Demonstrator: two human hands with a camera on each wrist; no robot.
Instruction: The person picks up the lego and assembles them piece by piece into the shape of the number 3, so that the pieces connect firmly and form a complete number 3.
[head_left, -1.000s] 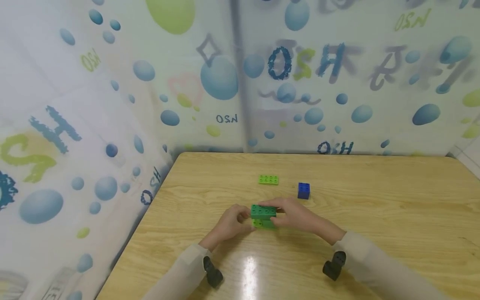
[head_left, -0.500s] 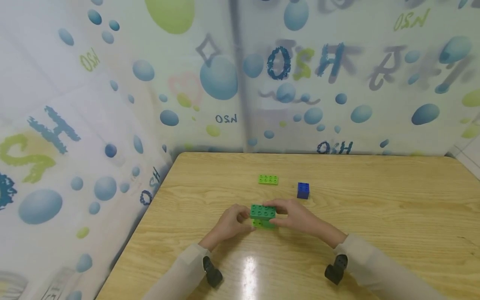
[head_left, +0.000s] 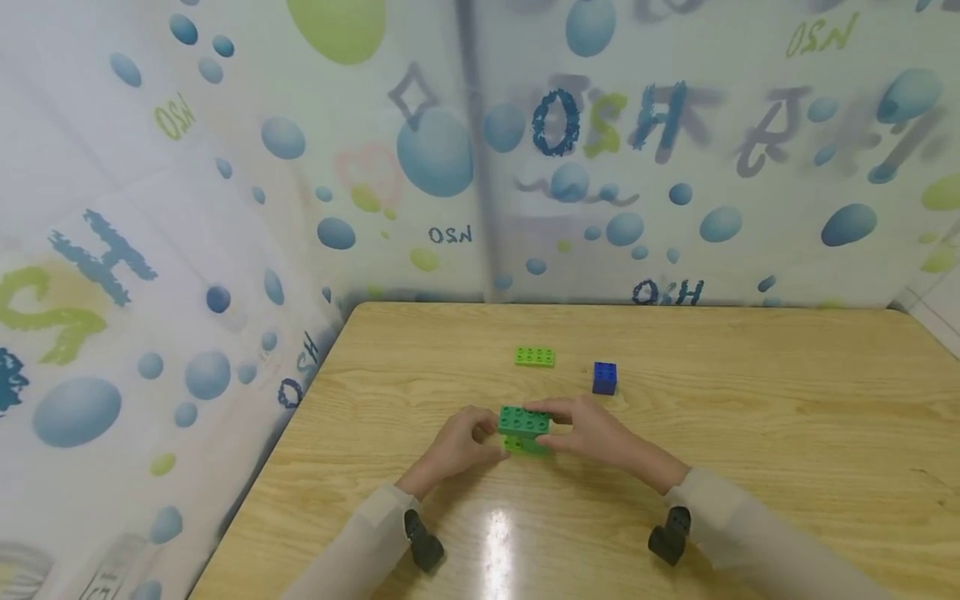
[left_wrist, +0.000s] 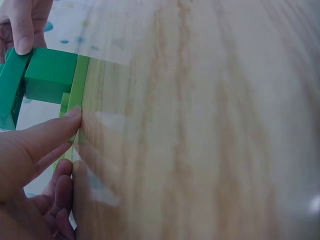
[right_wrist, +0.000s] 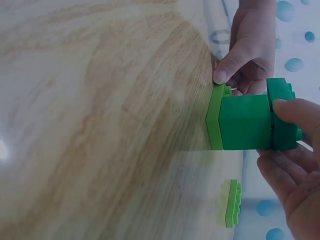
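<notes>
Green brick [head_left: 519,422], right hand [head_left: 588,430] pinching it, is just above a green block [right_wrist: 245,122]; left hand [head_left: 457,444] pinches the lime plate [right_wrist: 215,120] beneath.

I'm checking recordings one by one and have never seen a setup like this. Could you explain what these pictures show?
There is no robot here: what you see are a person's left hand and right hand, both bare. One camera is worn on the head and looks forward and down; one on each wrist looks at that hand's work, with the table appearing turned on its side. The left hand holds the end of a light green base plate. A green block stands on that plate. The right hand grips an upper green brick over the block; whether the two are pressed fully together I cannot tell. Farther back on the table lie a second light green plate and, to its right in the head picture, a blue block.
</notes>
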